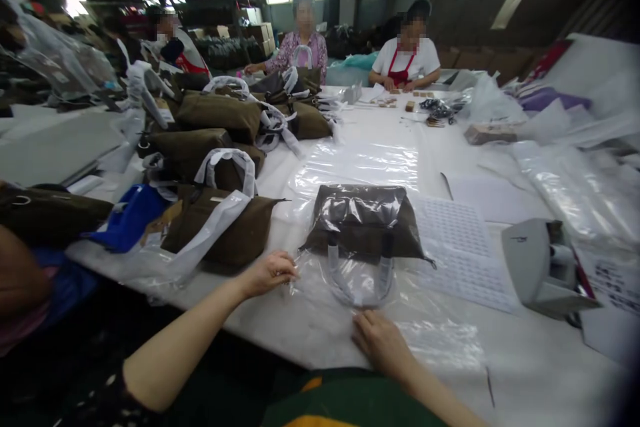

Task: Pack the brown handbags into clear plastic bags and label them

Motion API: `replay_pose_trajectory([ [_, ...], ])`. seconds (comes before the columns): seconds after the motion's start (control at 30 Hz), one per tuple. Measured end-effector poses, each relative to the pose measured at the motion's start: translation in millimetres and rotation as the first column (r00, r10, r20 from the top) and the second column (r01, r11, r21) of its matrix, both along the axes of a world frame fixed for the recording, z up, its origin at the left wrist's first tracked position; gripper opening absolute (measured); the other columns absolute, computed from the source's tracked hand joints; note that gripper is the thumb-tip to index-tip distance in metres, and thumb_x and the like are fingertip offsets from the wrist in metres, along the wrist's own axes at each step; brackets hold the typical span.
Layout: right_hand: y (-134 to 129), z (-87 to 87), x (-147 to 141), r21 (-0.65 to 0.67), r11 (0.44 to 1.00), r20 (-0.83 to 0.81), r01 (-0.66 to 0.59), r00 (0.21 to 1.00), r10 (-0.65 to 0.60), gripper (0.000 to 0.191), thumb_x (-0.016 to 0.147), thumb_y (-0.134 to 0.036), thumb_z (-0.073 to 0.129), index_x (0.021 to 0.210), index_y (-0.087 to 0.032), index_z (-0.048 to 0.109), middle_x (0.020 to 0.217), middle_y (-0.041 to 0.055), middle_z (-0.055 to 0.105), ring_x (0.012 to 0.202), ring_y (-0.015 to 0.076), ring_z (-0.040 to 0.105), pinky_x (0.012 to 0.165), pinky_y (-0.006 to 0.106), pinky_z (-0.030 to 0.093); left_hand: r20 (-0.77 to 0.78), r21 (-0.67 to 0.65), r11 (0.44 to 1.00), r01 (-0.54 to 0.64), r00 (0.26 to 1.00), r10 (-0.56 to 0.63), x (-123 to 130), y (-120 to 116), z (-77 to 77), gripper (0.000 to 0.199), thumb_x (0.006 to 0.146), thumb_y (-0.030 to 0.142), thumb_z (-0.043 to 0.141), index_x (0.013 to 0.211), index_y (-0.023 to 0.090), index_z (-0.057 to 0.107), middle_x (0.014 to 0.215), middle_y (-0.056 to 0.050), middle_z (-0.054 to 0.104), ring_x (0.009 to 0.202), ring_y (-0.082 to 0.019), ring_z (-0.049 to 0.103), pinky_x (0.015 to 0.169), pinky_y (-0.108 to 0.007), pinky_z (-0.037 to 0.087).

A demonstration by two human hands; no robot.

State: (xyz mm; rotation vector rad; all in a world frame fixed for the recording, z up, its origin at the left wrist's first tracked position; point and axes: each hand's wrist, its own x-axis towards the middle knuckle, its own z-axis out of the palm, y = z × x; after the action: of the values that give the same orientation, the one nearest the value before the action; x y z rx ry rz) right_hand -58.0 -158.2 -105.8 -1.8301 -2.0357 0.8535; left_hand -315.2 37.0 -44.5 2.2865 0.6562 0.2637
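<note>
A dark brown handbag lies on the white table inside a clear plastic bag, its wrapped handles pointing toward me. My left hand is at the left edge of the plastic, fingers curled and pinched on it. Just below the handles, my right hand rests on the plastic with its fingers bent together; whether it grips the film is hard to see.
Brown bags with wrapped handles pile up at the left, near a blue tape dispenser. A grey dispenser and printed label sheets are at the right. Flat plastic bags lie beyond the handbag. Several people sit farther back.
</note>
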Motion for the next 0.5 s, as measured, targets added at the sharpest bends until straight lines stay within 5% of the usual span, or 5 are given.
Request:
replay_pose_trajectory([
  [0.13, -0.1, -6.4, 11.7, -0.14, 0.976, -0.311, 0.165, 0.929, -0.202, 0.029, 0.088, -0.031, 0.039, 0.087, -0.017, 0.064, 0.083, 0.0084, 0.063, 0.081, 0.0222, 0.057, 0.075, 0.035, 0.041, 0.069, 0.184, 0.978, -0.097, 0.994, 0.086, 45.8, 5.7, 29.4, 0.023, 0.088, 0.031, 0.048, 0.082, 0.02, 0.068, 0.084, -0.003, 0.062, 0.088, -0.015, 0.055, 0.087, -0.028, 0.039],
  [0.23, 0.3, -10.8, 8.1, -0.457, 0.864, -0.617, 0.214, 0.623, -0.48, 0.04, 0.074, -0.055, 0.051, 0.079, -0.017, 0.063, 0.069, 0.0037, 0.06, 0.061, 0.0162, 0.051, 0.06, 0.029, 0.039, 0.1, 0.234, 0.916, -0.327, 0.945, 0.312, 91.7, 10.8, 33.3, 0.024, 0.086, 0.036, 0.051, 0.079, 0.021, 0.068, 0.084, -0.003, 0.06, 0.078, -0.014, 0.056, 0.074, -0.025, 0.041],
  [0.3, 1.7, -19.5, 1.3, -0.557, 0.809, -0.643, 0.188, 0.519, -0.563, 0.049, 0.064, -0.064, 0.054, 0.074, -0.017, 0.062, 0.062, 0.0019, 0.055, 0.05, 0.0123, 0.044, 0.052, 0.027, 0.035, 0.089, 0.233, 0.875, -0.425, 0.905, 0.416, 118.7, 10.5, 23.7, 0.017, 0.082, 0.035, 0.057, 0.078, 0.022, 0.067, 0.08, -0.002, 0.061, 0.072, -0.015, 0.056, 0.07, -0.025, 0.041],
  [0.5, 10.0, -42.7, -13.0, -0.587, 0.786, -0.648, 0.196, 0.467, -0.601, 0.048, 0.059, -0.064, 0.056, 0.074, -0.019, 0.062, 0.062, -0.0004, 0.051, 0.048, 0.0088, 0.038, 0.048, 0.023, 0.033, 0.172, 0.264, 0.715, -0.648, 0.761, 0.626, 163.9, -24.6, -28.4, 0.018, 0.088, 0.026, 0.045, 0.087, 0.018, 0.06, 0.086, -0.008, 0.061, 0.084, -0.021, 0.055, 0.079, -0.034, 0.042],
])
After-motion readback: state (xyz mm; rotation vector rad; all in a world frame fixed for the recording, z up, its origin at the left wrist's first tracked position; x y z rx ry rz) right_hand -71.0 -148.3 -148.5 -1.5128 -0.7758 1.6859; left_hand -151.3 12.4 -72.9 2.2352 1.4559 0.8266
